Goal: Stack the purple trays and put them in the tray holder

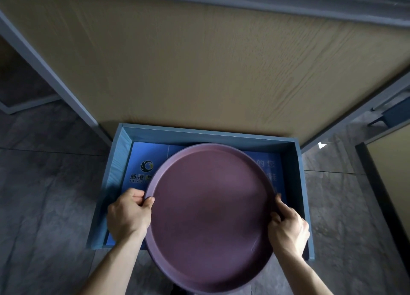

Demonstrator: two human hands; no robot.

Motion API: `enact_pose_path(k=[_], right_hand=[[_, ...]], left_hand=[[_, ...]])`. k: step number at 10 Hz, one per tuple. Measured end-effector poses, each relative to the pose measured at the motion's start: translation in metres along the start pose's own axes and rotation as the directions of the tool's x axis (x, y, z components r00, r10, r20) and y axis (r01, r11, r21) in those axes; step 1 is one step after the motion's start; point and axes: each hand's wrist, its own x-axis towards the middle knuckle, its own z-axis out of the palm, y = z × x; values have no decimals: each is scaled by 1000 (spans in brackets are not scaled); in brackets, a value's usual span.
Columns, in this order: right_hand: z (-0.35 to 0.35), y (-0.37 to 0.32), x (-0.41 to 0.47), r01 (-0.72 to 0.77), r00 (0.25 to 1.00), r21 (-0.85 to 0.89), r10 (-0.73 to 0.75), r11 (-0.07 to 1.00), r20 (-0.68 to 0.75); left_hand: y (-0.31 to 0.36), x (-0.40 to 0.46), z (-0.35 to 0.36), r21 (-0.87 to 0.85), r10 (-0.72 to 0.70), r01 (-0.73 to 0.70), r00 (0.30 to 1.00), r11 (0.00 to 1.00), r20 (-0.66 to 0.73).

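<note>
Your left hand (128, 215) pinches the left rim of the purple tray (210, 215), thumb over the lip and fingers curled under it. The tray hangs over the blue holder (299, 183), most of it above the box and its near edge jutting past the front towards you; whether it touches the bottom yet cannot be told. Only one rim shows clearly, so you cannot be sure how many trays are stacked here. Your right hand (288, 228) clamps the right rim the same way. By the look of it the stacking is behind you and the placing is what remains: lower it and let go. A printed blue card (146, 168) lines the holder's floor, nothing else lies inside, and the wooden table (210, 61) beyond stands clear of the path.
</note>
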Motion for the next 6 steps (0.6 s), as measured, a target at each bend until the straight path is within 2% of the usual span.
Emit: enact_pose_path(k=[1, 2, 3, 4, 6], right_hand=[[3, 2, 0, -19, 1000, 64, 20, 998, -16], [-1, 5, 1, -24, 999, 79, 21, 997, 29], [-13, 0, 6, -25, 985, -14, 27, 1000, 170], [-31, -12, 4, 98, 954, -191, -38, 977, 298], [-95, -41, -9, 356, 895, -233, -259, 905, 362]], left_hand=[[-3, 0, 1, 14, -6, 6, 1000, 1000, -5], [-4, 2, 1, 44, 18, -18, 1000, 999, -3], [-3, 3, 0, 169, 47, -57, 997, 984, 63], [8, -10, -3, 252, 130, -155, 985, 955, 111], [55, -54, -39, 332, 369, -426, 902, 842, 224]])
